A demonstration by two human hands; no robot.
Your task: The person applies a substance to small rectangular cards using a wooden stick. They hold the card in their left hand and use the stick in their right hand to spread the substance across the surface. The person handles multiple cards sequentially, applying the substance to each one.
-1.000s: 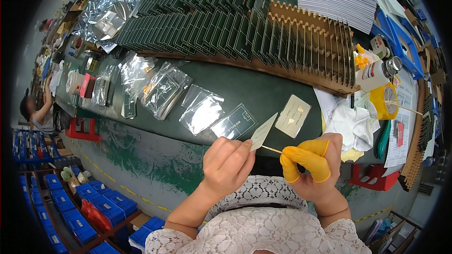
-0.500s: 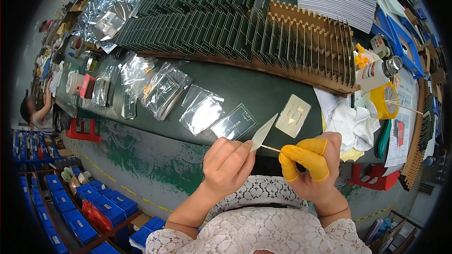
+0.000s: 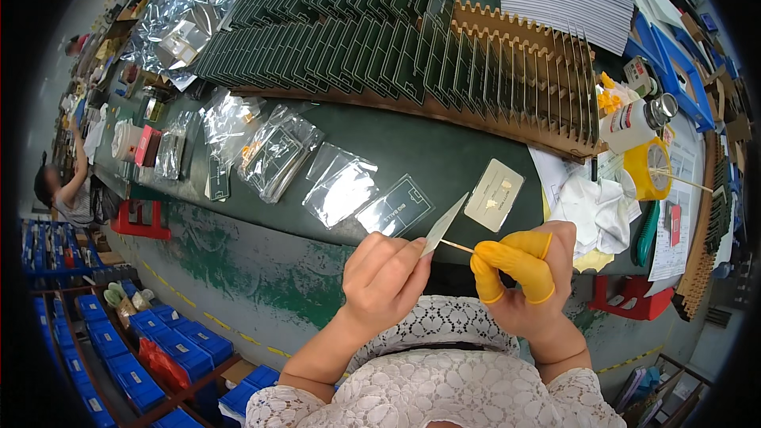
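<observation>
Grip of left hand [image 3: 384,277] closed on a pale card [image 3: 445,223], just tilted slightly more edge-on at the green surface [image 3: 444,154]'s near side, seemingly presenting its face to a thin stick [image 3: 457,246] pinched tight in right hand [image 3: 537,281] wearing yellow finger covers [image 3: 514,260].

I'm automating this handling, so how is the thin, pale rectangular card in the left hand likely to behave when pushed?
The thin, pale rectangular card is probably fairly stiff: it projects straight from the left hand without visible sagging. It is likely light, given how thin it looks. A push might pivot it, since its upper end is unsupported.
</observation>
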